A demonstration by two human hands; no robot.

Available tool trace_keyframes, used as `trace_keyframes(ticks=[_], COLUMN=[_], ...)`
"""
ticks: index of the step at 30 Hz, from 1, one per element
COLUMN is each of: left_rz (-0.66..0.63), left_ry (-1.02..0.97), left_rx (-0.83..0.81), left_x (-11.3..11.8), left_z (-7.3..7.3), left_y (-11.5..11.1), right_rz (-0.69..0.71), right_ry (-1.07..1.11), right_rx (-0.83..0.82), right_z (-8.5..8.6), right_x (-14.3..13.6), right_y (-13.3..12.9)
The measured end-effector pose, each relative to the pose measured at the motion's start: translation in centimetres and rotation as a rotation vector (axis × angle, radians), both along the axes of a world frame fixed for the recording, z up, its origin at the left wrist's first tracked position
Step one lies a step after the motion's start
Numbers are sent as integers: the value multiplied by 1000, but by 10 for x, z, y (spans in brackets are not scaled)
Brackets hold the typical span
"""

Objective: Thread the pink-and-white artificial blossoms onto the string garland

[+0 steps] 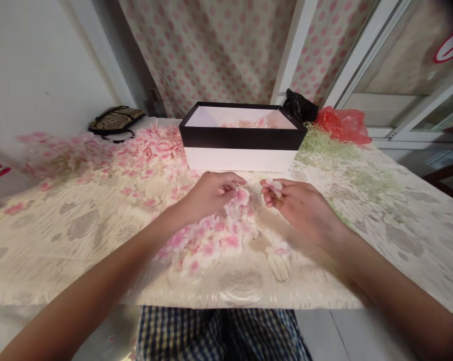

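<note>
Nearest us, blue checked fabric [181, 331] shows below the edge of the tabletop [312, 286], well in front of the black-and-white box [243, 158]. On the patterned cover, also well in front of the box, we see a pale loop [279, 269] and, just beyond it, a heap of pink-and-white petals [211, 240]. Closer to the box, our right hand [301, 200] pinches a small pale blossom [274, 187] between its fingers. Our left hand [207, 195] curls its fingers beside a second blossom [242, 195] (we cannot tell whether they grip it), also just in front of the box. The box stands upright and open, with more petals [252, 123] inside. To its left we have a broad pink spread [158, 145]; to its right, green shreds [324, 143] and a red bag [342, 124]. A black bag [299, 106] sits near its back right corner, and behind it hangs a dotted curtain [218, 50].
</note>
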State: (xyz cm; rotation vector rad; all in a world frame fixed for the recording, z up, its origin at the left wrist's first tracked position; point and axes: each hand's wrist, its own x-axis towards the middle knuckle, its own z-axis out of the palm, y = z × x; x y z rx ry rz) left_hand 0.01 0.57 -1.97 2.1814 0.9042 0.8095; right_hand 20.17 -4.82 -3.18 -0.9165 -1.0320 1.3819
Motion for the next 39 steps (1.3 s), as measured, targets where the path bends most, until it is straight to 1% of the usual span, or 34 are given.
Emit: trace_keyframes(ticks=[2,4,7,10,15,17,21,26,28,31,34,37,39], left_rz=[39,62,50,30,63,72,49,46,30,-42,-112,-138,-141], left_ry=[-13,-11,-7,-20,-58,-100,-214,-341,-363,-363,-369,-336,-302], left_rx=[-14,-9,7,16,21,-21,-173,-400,-460,-497,-536,-569,-571], left_x=[1,1,0,0,3,3,5,8,10,13,14,15,15], left_z=[1,1,-2,-3,1,3,6,8,7,7,7,7,6], left_y=[-1,-1,0,0,-3,-4,-5,-6,-8,-12,-16,-18,-18], right_rz=[-8,-22,-37,-38,-64,-45,-16,25,54,60,18,-45,-52], right_ry=[-9,-65,-130,-117,-102,-125,-164,-124,-120,-160,-208,-225,-206], right_rx=[-29,-41,-40,-43,-101,-110,-114,-104,-108,-57,31,53,43], right_z=[0,0,1,3,5,6,7,8,8,4,-2,-5,-5], right_x=[0,1,1,2,3,3,3,0,-3,-8,-11,-13,-14], right_y=[0,-1,-3,-3,-2,-3,-5,-9,-11,-11,-9,-7,-7])
